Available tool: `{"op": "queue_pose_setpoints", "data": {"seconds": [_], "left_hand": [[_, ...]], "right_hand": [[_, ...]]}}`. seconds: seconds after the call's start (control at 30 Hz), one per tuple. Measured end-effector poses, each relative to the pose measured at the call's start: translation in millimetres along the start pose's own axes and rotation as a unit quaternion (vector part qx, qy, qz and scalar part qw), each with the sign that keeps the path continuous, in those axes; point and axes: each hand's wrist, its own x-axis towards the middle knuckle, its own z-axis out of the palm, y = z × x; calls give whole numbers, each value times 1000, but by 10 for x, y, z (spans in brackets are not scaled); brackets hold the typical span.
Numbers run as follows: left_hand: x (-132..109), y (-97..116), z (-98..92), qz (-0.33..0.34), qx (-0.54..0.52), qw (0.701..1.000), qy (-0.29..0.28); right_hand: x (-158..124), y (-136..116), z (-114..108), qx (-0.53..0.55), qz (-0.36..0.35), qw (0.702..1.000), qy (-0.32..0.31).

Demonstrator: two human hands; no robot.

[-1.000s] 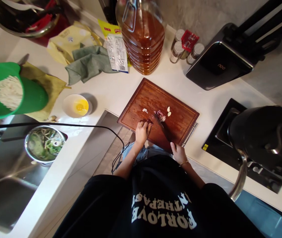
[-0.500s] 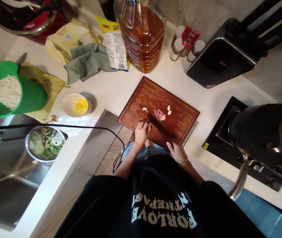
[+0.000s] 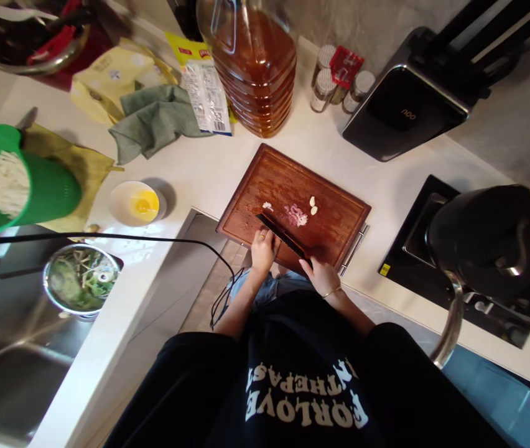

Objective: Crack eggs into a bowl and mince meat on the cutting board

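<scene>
My right hand (image 3: 321, 277) grips the handle of a dark-bladed knife (image 3: 283, 235), which slants across the near part of a wooden cutting board (image 3: 334, 236). Close against the near side of the blade, the curled fingers of my left hand (image 3: 264, 249) press down on the board; what is under them is hidden. Beyond the blade lies a small pile of chopped pinkish pieces, perhaps shallot (image 3: 296, 215). Two peeled garlic cloves (image 3: 313, 205) sit right of the pile, and a few white bits (image 3: 267, 205) lie left of it.
Left on the counter are a bowl with egg yolk (image 3: 144, 204), a green container of white noodles (image 3: 55, 190) and a green cloth (image 3: 153, 118). Behind the board stand a large oil jug (image 3: 260, 81), spice jars (image 3: 323, 90) and a knife block (image 3: 400, 106). A black pot (image 3: 484, 242) occupies the stove.
The knife has shifted left and its blade now lies across in front of my left fingers, with my right hand moving along. The whole view has shifted slightly.
</scene>
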Motion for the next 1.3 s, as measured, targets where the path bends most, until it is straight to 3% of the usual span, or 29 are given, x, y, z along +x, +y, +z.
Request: {"op": "queue_pose_setpoints", "data": {"seconds": [0.17,0.33,0.43,0.6,0.83,1.07,1.3], "left_hand": [[-4,-13,33,0,-6,1000,3],[0,-16,39,24,-1,1000,1],[-2,-16,43,28,-6,999,20],[-8,-13,41,31,-20,999,36],[-8,-19,31,19,5,1000,24],[-7,6,-103,-37,39,999,4],[83,108,-33,-23,55,998,23]], "right_hand": [[-188,155,79,-25,14,1000,-4],[-15,34,80,-12,14,1000,11],[77,89,79,47,-4,998,31],[79,407,100,171,-29,980,97],[40,410,68,233,-31,968,86],[-1,386,25,188,-19,976,107],[-49,210,57,111,-16,992,53]]}}
